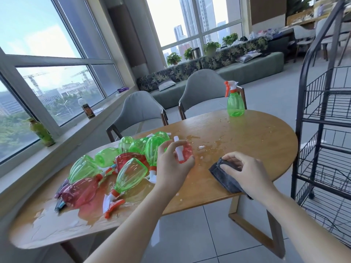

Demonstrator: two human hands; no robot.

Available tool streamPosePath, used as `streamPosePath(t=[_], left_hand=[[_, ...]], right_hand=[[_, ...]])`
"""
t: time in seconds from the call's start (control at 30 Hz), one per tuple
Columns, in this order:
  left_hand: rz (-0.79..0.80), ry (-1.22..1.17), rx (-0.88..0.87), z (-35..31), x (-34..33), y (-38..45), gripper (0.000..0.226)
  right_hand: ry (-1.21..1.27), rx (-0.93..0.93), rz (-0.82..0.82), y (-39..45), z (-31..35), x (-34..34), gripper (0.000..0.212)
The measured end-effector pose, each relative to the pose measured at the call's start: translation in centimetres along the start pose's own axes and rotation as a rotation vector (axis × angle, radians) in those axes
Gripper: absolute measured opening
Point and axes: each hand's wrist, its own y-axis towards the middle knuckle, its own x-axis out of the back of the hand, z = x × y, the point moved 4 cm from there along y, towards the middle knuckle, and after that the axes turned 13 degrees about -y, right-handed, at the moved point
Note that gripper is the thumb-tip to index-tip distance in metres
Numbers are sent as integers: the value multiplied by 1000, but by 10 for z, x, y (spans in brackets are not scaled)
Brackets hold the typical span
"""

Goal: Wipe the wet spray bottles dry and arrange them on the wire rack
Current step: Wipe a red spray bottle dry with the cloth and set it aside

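Note:
My left hand (171,164) grips a small red spray bottle (185,153) with a white nozzle, held just above the wooden table (256,141). My right hand (245,170) rests on a folded grey cloth (226,176) near the table's front edge, fingers curled over its top edge. A pile of wet green and red spray bottles (117,166) lies on its side at the left of the table. One green spray bottle (235,100) with an orange trigger stands upright at the far right edge. The black wire rack (326,118) stands on the floor to the right.
Puddles and drops of water (207,147) cover the table's middle and left. Two grey chairs (201,90) stand behind the table. A green bottle (40,132) and a dark can (88,111) sit on the window sill at left. Tiled floor lies below.

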Motion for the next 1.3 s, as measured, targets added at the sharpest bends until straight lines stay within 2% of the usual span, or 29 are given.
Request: streamPosePath(t=[0.17, 0.33, 0.5, 0.6, 0.8, 0.93, 1.1, 1.3], left_hand=[[-16, 0, -67, -15, 7, -1, 64], [-13, 4, -82, -27, 12, 10, 70], [29, 53, -26, -33, 3, 27, 92], [30, 64, -5, -33, 1, 39, 95], [-63, 0, -127, 0, 16, 3, 111], [12, 1, -150, 50, 8, -29, 111], [185, 44, -170, 65, -8, -13, 95], [196, -51, -184, 76, -19, 16, 96]], right_hand=[[0, -5, -3, -1, 3, 2, 16], [2, 11, -7, -1, 6, 0, 15], [8, 9, -7, 3, 7, -3, 15], [7, 14, -13, 3, 8, -3, 15], [30, 19, -44, 3, 11, 2, 16], [75, 13, -82, 3, 13, 7, 17], [194, -28, -96, 6, 12, 6, 17], [407, -49, -79, 12, 13, 7, 23]])
